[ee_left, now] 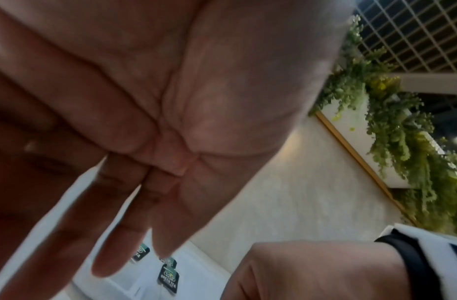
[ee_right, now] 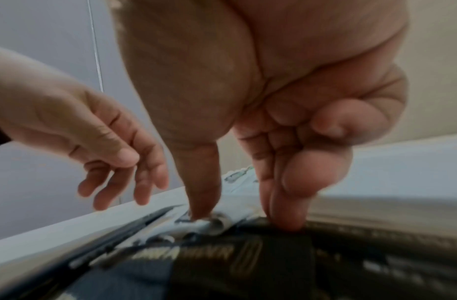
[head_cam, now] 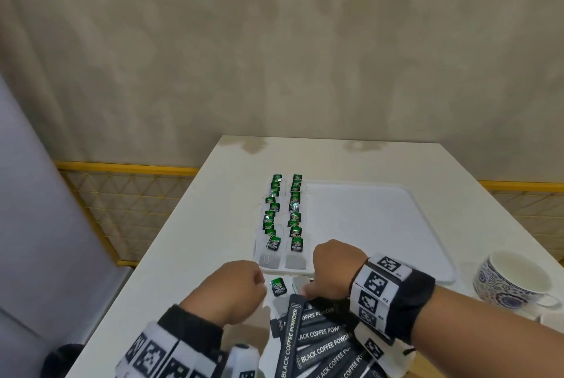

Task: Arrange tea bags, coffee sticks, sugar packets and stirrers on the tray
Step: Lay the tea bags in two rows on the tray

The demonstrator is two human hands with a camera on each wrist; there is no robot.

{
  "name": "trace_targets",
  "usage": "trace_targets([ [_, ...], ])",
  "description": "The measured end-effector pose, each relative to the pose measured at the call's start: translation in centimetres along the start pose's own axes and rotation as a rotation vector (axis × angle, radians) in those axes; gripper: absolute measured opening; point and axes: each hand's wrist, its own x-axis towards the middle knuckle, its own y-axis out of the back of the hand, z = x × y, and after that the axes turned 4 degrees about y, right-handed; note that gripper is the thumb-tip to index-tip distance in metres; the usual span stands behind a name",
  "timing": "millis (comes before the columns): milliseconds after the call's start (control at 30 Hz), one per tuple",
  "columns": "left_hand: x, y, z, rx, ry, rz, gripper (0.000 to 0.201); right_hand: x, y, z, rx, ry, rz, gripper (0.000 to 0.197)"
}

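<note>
A white tray (head_cam: 381, 225) lies on the white table, with two rows of green-tagged tea bags (head_cam: 297, 243) down its left side. In front of the tray a loose tea bag (head_cam: 278, 286) lies beside a pile of black coffee sticks (head_cam: 320, 335). My right hand (head_cam: 332, 267) reaches down at the top of that pile. Its thumb presses a crumpled white tea bag (ee_right: 214, 222), and two fingers come down opposite it on the coffee sticks (ee_right: 222, 263). My left hand (head_cam: 241, 289) hovers just left, its fingers (ee_right: 114, 172) loose and holding nothing.
A patterned cup (head_cam: 512, 280) stands right of the tray. The table's left edge (head_cam: 171, 225) drops to a yellow mesh rail (head_cam: 128, 203). The right two thirds of the tray hold nothing. No sugar packets or stirrers are in view.
</note>
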Motion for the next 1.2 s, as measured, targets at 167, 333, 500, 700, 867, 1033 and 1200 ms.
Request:
trace_targets([
  [167, 1.0, 0.6, 1.5, 0.227, 0.012, -0.049, 0.032, -0.5, -1.4, -0.4, 0.124, -0.029, -0.013, 0.039],
  [333, 0.8, 0.7, 1.9, 0.067, -0.014, -0.069, 0.025, -0.3, -2.2, -0.2, 0.199, 0.008, 0.031, 0.022],
  [500, 0.9, -0.3, 1.4, -0.045, -0.018, -0.075, 0.021, -0.3, -2.1, -0.5, 0.23, -0.012, 0.053, 0.034],
  [700, 1.7, -1.7, 1.2, 0.176, 0.04, -0.017, 0.027, -0.2, -2.4, -1.5, 0.122, 0.023, 0.079, 0.037],
  [867, 2.3, -1.8, 1.4, 0.35, 0.106, -0.02, 0.027, -0.5, -2.2, -1.6, 0.084, 0.061, 0.166, 0.04],
  [1033, 2.3, -1.7, 2.2, 0.458, 0.125, -0.061, 0.027, -0.2, -2.3, -2.2, 0.028, 0.105, 0.181, 0.02],
  [1200, 2.2, -1.7, 2.4, 0.411, 0.145, -0.092, 0.008, -0.2, -1.9, -0.8, 0.301, 0.087, 0.19, 0.014],
])
